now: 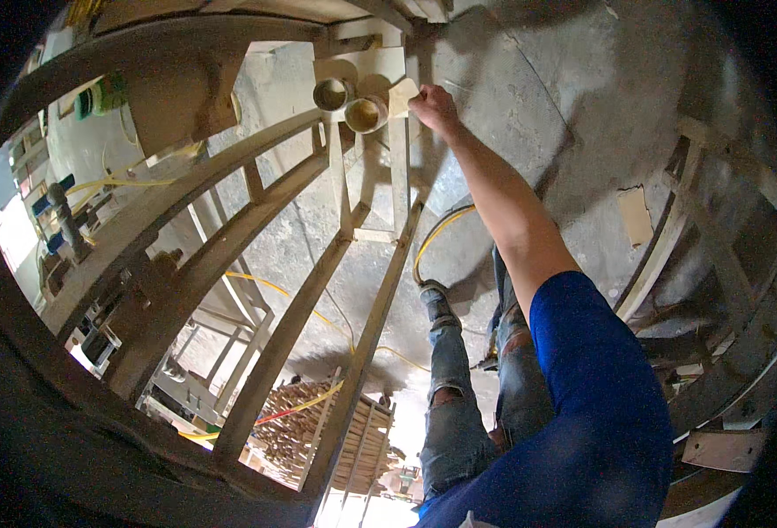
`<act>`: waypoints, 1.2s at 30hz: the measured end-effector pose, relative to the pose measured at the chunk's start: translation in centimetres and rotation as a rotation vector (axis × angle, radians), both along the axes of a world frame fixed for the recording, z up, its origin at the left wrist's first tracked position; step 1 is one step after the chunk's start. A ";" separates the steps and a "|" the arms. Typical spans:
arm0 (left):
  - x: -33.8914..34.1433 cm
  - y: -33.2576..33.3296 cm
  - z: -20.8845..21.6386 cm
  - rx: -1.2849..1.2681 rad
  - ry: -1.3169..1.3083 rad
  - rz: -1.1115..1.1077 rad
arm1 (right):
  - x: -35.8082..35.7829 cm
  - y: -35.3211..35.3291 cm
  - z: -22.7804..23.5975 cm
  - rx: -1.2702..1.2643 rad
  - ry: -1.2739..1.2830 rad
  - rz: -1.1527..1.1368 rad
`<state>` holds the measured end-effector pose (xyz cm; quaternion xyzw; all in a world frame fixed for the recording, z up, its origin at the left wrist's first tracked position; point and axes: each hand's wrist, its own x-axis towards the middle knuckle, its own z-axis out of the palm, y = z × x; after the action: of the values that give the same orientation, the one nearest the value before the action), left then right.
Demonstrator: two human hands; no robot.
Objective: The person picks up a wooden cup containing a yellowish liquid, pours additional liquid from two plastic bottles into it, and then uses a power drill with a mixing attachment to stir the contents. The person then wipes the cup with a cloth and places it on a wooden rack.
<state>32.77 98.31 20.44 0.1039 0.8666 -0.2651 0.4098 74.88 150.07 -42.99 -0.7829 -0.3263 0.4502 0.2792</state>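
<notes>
My right hand (434, 109) reaches far forward, the arm in a blue sleeve. Its fingers pinch a small flat tan piece (402, 95), perhaps sandpaper or a scraper, I cannot tell which. The piece is held right beside two round open tins (366, 113) with tan paste inside. They stand on a pale board (397, 63) at the far end of a curved wooden frame (278, 339). My left hand is out of sight.
The frame's long rails and cross slats run from lower left to the top. A yellow hose (432, 238) snakes over the concrete floor beside my legs in torn jeans (450, 396). More curved wooden frames (714, 264) stand at right, a tan scrap (635, 216) lies on the floor, and stacked sticks (296, 422) lie below.
</notes>
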 end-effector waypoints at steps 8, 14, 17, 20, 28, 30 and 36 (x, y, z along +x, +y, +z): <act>-0.4 -2.9 4.2 0.038 -0.011 0.007 | 0.9 -7.7 8.2 0.140 0.978 -0.493; -3.4 -4.1 4.6 0.101 -0.087 -0.090 | 3.7 -15.5 20.7 0.352 0.972 -0.656; -6.4 -4.3 3.2 0.150 -0.152 -0.181 | 4.5 -19.4 27.2 0.562 0.895 -0.648; -9.7 -3.8 0.9 0.208 -0.237 -0.297 | 4.5 -23.3 32.6 0.582 0.814 -0.689; -20.7 -1.1 -6.3 0.494 -0.538 -0.683 | 1.4 -31.9 51.5 0.897 0.748 -0.791; -23.3 0.0 -7.8 0.563 -0.588 -0.748 | 0.2 -34.7 55.4 1.000 0.676 -0.792; -24.4 3.3 -10.0 0.824 -0.767 -0.756 | -4.4 -40.2 63.4 1.108 0.438 -0.719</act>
<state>8.34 101.59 10.40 0.6341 0.5944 0.0173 0.4943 70.48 109.91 20.40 -0.4756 -0.1649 0.2443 0.8288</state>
